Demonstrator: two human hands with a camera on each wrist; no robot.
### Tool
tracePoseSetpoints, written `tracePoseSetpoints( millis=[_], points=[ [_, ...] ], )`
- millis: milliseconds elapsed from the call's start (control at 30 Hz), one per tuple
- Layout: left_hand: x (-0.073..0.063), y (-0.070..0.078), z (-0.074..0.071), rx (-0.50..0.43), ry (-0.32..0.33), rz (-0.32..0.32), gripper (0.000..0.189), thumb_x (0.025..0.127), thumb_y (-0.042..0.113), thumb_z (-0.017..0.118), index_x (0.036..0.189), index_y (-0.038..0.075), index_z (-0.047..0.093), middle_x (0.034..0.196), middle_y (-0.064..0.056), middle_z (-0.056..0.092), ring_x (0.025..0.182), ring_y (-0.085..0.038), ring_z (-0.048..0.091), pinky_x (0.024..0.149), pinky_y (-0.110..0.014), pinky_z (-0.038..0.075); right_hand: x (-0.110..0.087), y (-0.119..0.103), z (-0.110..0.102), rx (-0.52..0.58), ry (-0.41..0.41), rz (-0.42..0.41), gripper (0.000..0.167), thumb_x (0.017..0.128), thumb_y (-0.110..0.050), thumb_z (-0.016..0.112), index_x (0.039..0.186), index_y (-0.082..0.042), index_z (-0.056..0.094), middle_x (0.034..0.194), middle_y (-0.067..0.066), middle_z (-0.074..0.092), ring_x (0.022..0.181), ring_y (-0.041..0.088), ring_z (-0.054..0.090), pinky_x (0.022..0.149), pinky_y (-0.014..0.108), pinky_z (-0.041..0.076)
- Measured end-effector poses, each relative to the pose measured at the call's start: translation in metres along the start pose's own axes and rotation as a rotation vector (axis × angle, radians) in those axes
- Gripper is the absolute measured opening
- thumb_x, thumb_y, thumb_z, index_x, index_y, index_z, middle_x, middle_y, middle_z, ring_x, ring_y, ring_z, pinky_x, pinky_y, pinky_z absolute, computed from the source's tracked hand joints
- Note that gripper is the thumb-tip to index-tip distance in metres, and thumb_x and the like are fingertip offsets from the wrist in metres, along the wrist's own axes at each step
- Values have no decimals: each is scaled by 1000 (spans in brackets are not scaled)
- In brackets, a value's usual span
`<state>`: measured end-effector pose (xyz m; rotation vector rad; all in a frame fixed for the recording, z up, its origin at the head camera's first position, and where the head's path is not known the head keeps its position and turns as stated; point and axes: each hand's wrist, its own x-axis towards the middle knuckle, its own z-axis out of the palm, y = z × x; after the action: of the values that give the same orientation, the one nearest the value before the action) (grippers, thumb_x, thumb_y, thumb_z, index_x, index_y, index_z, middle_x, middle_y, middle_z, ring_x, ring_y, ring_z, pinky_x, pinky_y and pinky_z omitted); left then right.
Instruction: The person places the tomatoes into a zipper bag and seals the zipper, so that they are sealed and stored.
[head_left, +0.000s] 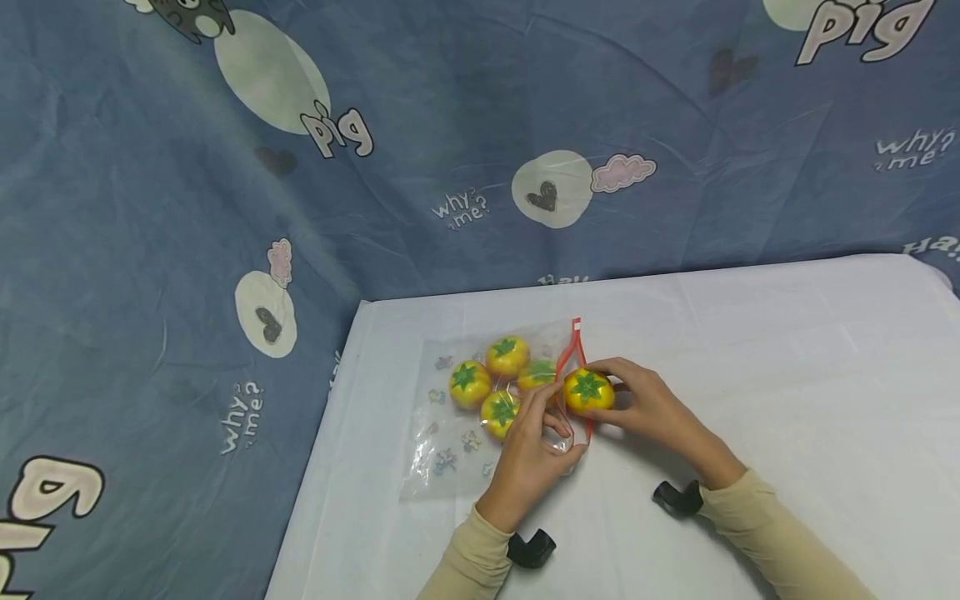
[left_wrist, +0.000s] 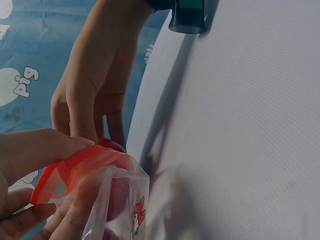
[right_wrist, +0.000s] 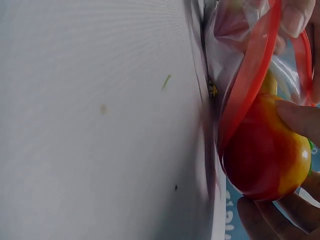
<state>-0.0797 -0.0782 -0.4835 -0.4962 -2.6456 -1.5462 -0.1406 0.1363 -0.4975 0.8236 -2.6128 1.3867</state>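
Note:
A clear zip bag [head_left: 423, 475] with a red-edged mouth lies on the white table, holding several round yellow fruits [head_left: 470, 384] with green star-shaped tops. My left hand [head_left: 525, 467] pinches the bag's mouth; in the left wrist view the thumb lies on the red edge [left_wrist: 82, 157] and the mouth gapes. At that mouth, my right hand [head_left: 656, 408] grips one persimmon-like fruit [head_left: 588, 390] between thumb and fingers. The right wrist view shows the fruit's red and yellow side [right_wrist: 265, 155] against the red strip. Some fruits are partly hidden by my left hand.
White cloth [head_left: 787, 375] covers the table. A blue printed curtain [head_left: 420, 125] hangs behind it and along the left side. Black wrist-worn pieces [head_left: 531, 550] sit at both sleeves.

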Motion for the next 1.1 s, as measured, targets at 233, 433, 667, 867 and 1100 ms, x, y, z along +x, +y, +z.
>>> tracePoseSetpoints(
  millis=[233, 433, 667, 867, 1100],
  points=[
    [0, -1, 1, -14, -3, -1, 85, 77, 0, 88, 150, 9, 46, 144, -7, 53, 85, -15, 67, 60, -15, 59, 5, -1, 8, 0, 0, -16, 60, 75, -8, 92, 128, 2, 64, 126, 18, 69, 110, 33, 69, 90, 47, 63],
    [0, -1, 1, -16, -4, -7, 86, 77, 1, 88, 151, 9, 45, 149, -6, 49, 86, -15, 67, 61, -16, 60, 9, -3, 13, -5, -3, -28, 60, 75, -9, 92, 128, 1, 65, 123, 16, 70, 106, 31, 70, 90, 46, 63],
    [1, 0, 0, -9, -3, -11, 85, 78, 1, 88, 151, 8, 45, 152, -6, 47, 86, -15, 67, 61, -15, 59, 15, -3, 17, -9, -25, -13, 60, 77, -11, 91, 130, 1, 65, 123, 16, 70, 105, 30, 71, 91, 45, 62],
    [0, -1, 0, 3, -1, -17, 84, 78, 2, 88, 150, 6, 46, 155, -8, 45, 85, -12, 66, 62, -14, 59, 19, -2, 22, -9, -41, -6, 58, 77, -11, 91, 128, 1, 65, 122, 16, 70, 104, 30, 71, 89, 44, 63],
    [0, 1, 0, -5, 6, -21, 84, 77, 2, 89, 150, 9, 46, 156, -9, 44, 84, -12, 66, 62, -14, 59, 23, -3, 25, -32, -45, -10, 50, 76, -9, 90, 121, -2, 67, 104, 7, 69, 88, 16, 64, 81, 36, 62]
  ],
)
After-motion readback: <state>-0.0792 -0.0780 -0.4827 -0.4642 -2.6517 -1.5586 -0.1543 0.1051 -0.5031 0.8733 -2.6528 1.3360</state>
